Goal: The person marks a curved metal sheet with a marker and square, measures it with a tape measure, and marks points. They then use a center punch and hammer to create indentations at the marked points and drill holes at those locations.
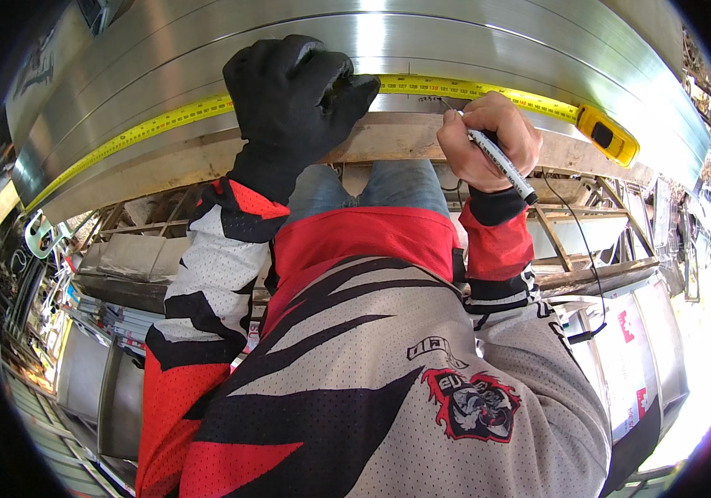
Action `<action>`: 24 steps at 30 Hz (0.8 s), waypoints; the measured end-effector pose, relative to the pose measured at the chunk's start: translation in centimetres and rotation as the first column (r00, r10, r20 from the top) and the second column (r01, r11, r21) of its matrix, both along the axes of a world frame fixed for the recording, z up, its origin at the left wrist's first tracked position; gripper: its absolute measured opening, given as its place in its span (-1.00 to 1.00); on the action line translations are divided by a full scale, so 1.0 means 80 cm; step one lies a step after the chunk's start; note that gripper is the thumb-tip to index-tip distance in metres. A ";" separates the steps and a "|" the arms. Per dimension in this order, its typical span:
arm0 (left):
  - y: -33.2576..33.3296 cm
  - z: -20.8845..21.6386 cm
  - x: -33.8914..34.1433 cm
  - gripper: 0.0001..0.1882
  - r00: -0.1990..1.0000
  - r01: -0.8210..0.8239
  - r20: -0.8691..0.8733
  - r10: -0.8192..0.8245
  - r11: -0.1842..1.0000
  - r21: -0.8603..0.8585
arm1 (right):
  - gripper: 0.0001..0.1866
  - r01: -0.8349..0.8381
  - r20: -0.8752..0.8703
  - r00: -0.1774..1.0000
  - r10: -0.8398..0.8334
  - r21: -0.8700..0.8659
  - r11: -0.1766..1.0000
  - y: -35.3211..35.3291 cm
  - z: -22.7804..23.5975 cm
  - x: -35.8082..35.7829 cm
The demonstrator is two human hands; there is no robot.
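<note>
A yellow tape measure blade (164, 123) stretches across a shiny metal sheet (289, 26), from the far left to its yellow case (608, 135) at the right. My left hand (293, 104), in a black glove, rests on the blade with fingers curled and thumb along it, covering part of it. In my bare right hand (492, 141) is a white marker pen (500, 159), gripped between thumb and fingers. The pen's tip points at the sheet just below the blade, beside small dark handwritten marks (427, 99).
A wooden board (397, 137) runs along the sheet's near edge, close to my legs. Below are wooden frames (554, 236), a hanging black cable (592, 257) and metal panels (81, 365). Long bend lines cross the sheet.
</note>
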State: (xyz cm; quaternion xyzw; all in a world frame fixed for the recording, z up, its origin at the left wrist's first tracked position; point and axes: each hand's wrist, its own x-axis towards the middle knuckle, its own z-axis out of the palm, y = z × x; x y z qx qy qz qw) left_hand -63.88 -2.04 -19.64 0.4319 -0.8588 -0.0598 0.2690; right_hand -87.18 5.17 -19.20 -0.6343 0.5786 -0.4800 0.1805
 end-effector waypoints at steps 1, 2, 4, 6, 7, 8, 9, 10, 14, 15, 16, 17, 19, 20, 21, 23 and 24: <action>0.000 0.001 0.000 -0.66 1.000 0.000 0.003 0.000 1.000 0.002 | -0.76 0.007 0.023 1.000 -0.007 -0.017 1.000 -0.001 0.000 0.001; 0.001 0.002 0.000 -0.66 1.000 -0.001 0.006 0.001 1.000 0.003 | -0.75 0.006 0.041 0.999 -0.006 -0.004 1.000 -0.002 0.002 0.001; 0.001 0.004 -0.001 -0.66 1.000 -0.004 0.014 0.004 1.000 0.026 | -0.75 0.014 0.085 0.996 -0.015 0.017 1.000 -0.001 0.008 0.002; 0.002 0.005 -0.001 -0.66 1.000 -0.013 0.024 0.012 0.998 0.062 | -0.76 0.088 0.303 0.945 -0.125 0.134 0.987 0.003 0.018 0.001; 0.002 0.005 0.000 -0.67 0.999 -0.020 0.035 0.018 0.998 0.059 | -0.76 0.118 0.408 0.896 -0.179 0.170 0.978 0.005 0.024 -0.002; 0.003 0.005 0.001 -0.68 0.999 -0.027 0.046 0.025 0.998 0.050 | -0.77 0.132 0.444 0.869 -0.219 0.218 0.967 0.010 0.034 -0.009; 0.004 0.004 0.002 -0.68 0.998 -0.032 0.055 0.029 0.999 0.039 | -0.82 0.138 0.492 0.838 -0.235 0.225 0.965 0.013 0.042 -0.017; 0.006 0.002 0.004 -0.70 0.997 -0.050 0.069 0.047 0.998 0.048 | -0.81 0.170 0.458 0.853 -0.249 0.207 0.963 0.015 0.050 -0.030; 0.013 -0.003 0.014 -0.71 0.993 -0.045 0.108 0.044 0.999 0.000 | -0.62 0.323 -0.217 0.927 -0.306 0.046 0.945 0.024 0.073 -0.102; 0.014 -0.005 0.015 -0.71 0.989 -0.054 0.141 0.051 0.998 0.017 | -0.57 0.425 -0.462 0.805 -0.373 0.010 0.905 0.027 0.078 -0.123; 0.012 -0.006 0.017 -0.73 0.981 0.007 0.191 -0.019 0.998 0.060 | -0.51 0.400 -0.586 0.737 -0.337 -0.023 0.916 0.029 0.081 -0.145; 0.012 -0.008 0.015 -0.77 0.997 0.008 0.076 -0.003 0.998 -0.068 | -0.45 0.432 -0.652 0.666 -0.364 -0.061 0.900 0.030 0.076 -0.151; 0.009 -0.006 0.014 -0.76 0.989 -0.015 0.149 0.020 0.999 -0.035 | -0.35 0.391 -0.584 0.738 -0.337 -0.037 0.920 0.029 0.069 -0.167; 0.009 -0.004 0.013 -0.75 0.990 -0.031 0.139 0.028 0.999 0.020 | -0.37 0.343 -0.523 0.782 -0.338 -0.091 0.935 0.027 0.064 -0.171; 0.007 -0.001 0.013 -0.73 0.989 -0.055 0.145 0.041 0.994 0.096 | -0.39 0.342 -0.515 0.794 -0.322 -0.059 0.938 0.025 0.058 -0.169; 0.006 0.003 0.012 -0.76 0.991 -0.019 0.131 0.021 1.000 -0.010 | -0.51 0.324 -0.537 0.780 -0.321 -0.093 0.942 0.021 0.046 -0.169; 0.006 0.004 0.011 -0.76 0.991 -0.023 0.134 0.025 1.000 -0.019 | -0.54 0.312 -0.526 0.784 -0.330 -0.126 0.942 0.019 0.041 -0.168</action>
